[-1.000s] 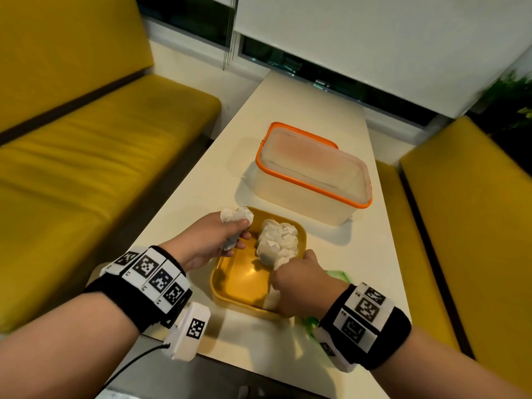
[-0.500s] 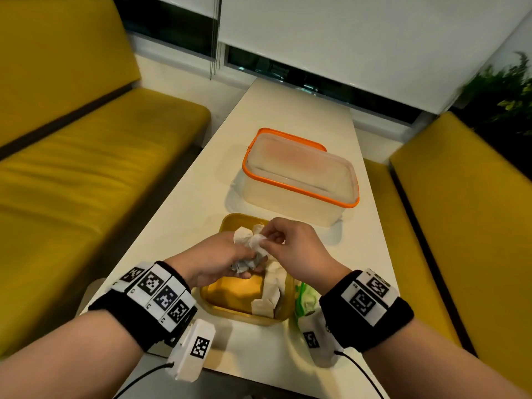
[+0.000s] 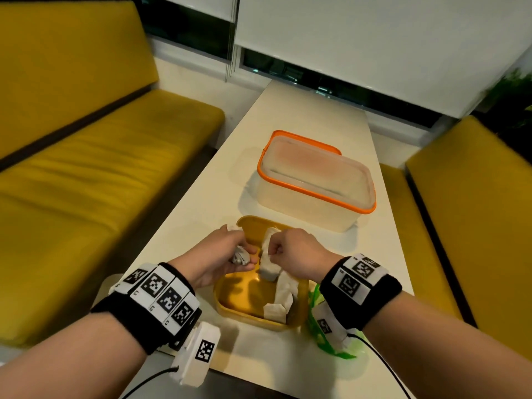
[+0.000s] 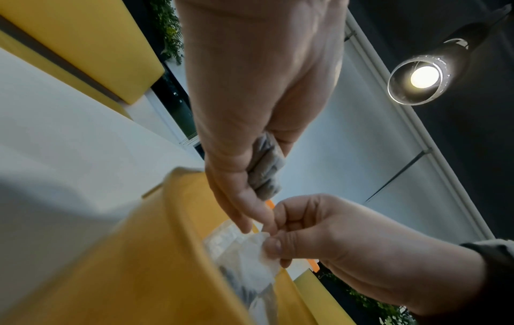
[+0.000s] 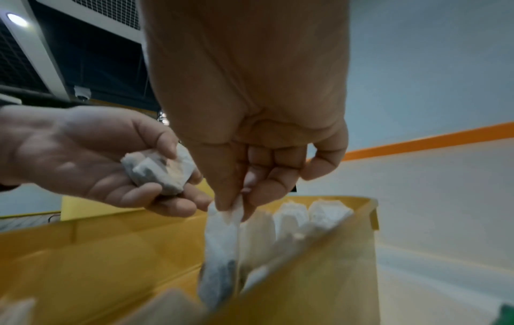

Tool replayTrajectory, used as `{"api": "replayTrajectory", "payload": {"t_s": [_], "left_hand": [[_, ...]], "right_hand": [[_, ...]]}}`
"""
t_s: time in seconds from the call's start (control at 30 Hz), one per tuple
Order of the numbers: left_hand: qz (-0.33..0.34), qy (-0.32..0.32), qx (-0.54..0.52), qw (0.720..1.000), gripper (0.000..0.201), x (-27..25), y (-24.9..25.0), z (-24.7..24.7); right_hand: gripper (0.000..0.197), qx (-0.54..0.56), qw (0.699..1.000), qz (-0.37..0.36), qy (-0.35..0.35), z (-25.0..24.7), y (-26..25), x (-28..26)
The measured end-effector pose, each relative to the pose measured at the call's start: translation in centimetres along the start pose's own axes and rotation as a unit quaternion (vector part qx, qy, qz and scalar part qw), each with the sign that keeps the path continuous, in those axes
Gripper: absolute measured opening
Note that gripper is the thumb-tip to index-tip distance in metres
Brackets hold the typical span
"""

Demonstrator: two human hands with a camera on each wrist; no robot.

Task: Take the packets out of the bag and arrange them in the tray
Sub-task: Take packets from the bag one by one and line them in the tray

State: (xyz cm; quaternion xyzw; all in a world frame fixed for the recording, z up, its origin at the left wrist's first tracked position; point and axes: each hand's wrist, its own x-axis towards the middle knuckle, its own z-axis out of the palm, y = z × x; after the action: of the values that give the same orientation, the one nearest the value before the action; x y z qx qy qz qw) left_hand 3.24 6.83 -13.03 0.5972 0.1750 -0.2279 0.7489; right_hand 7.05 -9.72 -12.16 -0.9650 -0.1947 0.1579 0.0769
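Packets (image 5: 303,217) upright in yellow tray (image 3: 239,298); both hands pinching packets: left (image 3: 221,254), right (image 3: 290,251).

Overall light: dim, warm indoor light; dark window strips in the upper part of the head view.
Source: round glass ceiling lamp (image 4: 422,75), upper right of the left wrist view, glaring at its bulb; small ceiling spot (image 5: 16,20), upper left of the right wrist view.
Shadows: soft ones on the long white table (image 3: 302,116), left of the clear orange-rimmed plastic box (image 3: 313,180).
Blur: yellow plastic tray (image 4: 139,263) smeared across the lower part of both wrist views; head view soft at right.
Distortion: strong wide-angle bending, yellow padded benches (image 3: 100,174) curving toward frame edges.
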Motion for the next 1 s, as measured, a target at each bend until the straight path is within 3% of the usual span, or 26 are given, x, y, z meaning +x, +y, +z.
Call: {"api": "replayTrajectory", "payload": {"t_s": [0.13, 0.47, 0.53, 0.6, 0.67, 0.7, 0.87, 1.0], "left_hand": [[-0.015, -0.02, -0.012, 1.0, 0.011, -0.2, -0.2, 0.0], [0.026, -0.035, 0.072, 0.996, 0.01, 0.1, -0.7, 0.3], [0.035, -0.021, 0.08, 0.996, 0.009, 0.1, -0.7, 0.6], [0.043, -0.007, 0.083, 0.996, 0.008, 0.2, -0.7, 0.8], [0.051, 0.0, 0.083, 0.995, 0.011, 0.4, -0.6, 1.1], [0.056, -0.001, 0.086, 0.995, 0.013, 0.4, -0.6, 1.4], [0.073, -0.009, 0.095, 0.993, 0.024, 0.5, -0.5, 2.5], [0.057, -0.023, 0.092, 0.994, 0.019, 0.5, -0.4, 2.7]], "right_hand": [[0.008, -0.053, 0.998, 0.029, -0.001, 0.7, -0.1, 0.6], [0.022, -0.157, 0.988, 0.006, 0.008, 0.6, -0.3, 1.3], [0.029, -0.112, 0.993, 0.025, 0.037, -0.1, -0.2, 1.0], [0.023, 0.035, 0.994, 0.036, 0.094, -1.1, 0.0, 0.4], [0.015, 0.204, 0.972, 0.015, 0.113, -1.8, -0.3, -0.5], [0.016, 0.239, 0.965, 0.004, 0.104, -2.0, -0.6, -0.9], [0.02, 0.238, 0.965, 0.011, 0.108, -1.0, -0.9, -1.1], [0.022, 0.235, 0.963, 0.018, 0.132, -1.1, -0.3, -1.5]]}}
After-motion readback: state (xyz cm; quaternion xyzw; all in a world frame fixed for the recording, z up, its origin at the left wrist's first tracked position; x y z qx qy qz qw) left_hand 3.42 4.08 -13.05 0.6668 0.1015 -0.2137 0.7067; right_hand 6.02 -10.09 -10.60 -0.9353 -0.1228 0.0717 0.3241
